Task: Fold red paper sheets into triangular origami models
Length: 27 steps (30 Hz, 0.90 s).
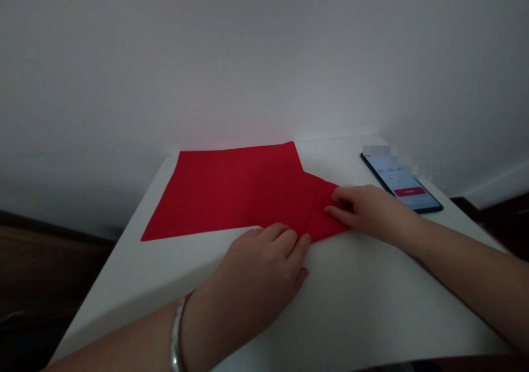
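Observation:
A red sheet of paper (223, 190) lies on the white table, its right part angled into a smaller folded section (320, 201). My left hand (268, 259), a silver bangle on its wrist, has curled fingers gripping the paper's near edge, close to the fold. Thumb and finger of my right hand (359, 212) are bent closely together on the folded section at its right end. The paper directly beneath both hands is hidden.
A phone (399, 182) with a timer on its lit screen lies at the table's back right, beyond my right forearm. Behind the white table (173, 267) rises a pale wall (248, 58). Dark brown surfaces flank the table on both sides.

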### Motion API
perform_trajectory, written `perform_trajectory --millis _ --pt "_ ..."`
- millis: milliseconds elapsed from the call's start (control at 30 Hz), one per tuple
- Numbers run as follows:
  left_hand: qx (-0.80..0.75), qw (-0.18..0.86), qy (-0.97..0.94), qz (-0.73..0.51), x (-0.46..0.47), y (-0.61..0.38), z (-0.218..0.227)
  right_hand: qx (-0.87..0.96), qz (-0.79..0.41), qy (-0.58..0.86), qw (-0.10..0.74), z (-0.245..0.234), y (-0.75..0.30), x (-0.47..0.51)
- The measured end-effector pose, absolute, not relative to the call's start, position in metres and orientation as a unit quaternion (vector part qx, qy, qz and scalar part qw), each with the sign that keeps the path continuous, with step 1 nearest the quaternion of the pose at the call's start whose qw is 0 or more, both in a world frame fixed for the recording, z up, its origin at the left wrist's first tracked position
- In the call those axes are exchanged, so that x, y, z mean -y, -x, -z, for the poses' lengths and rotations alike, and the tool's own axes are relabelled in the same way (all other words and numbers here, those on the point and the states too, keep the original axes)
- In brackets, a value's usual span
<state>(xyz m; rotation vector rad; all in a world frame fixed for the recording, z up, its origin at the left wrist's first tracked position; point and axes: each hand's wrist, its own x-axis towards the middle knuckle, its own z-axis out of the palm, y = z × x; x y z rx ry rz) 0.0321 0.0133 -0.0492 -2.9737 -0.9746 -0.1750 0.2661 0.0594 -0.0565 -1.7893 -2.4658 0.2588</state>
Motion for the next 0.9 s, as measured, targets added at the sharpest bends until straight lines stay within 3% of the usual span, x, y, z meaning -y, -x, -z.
perform_trajectory --millis 900 --pt "0.294 0.001 0.956 0.01 -0.0147 -0.0344 0.0453 0.763 -0.087 0.635 0.084 0.0627 -0.265 -0.061"
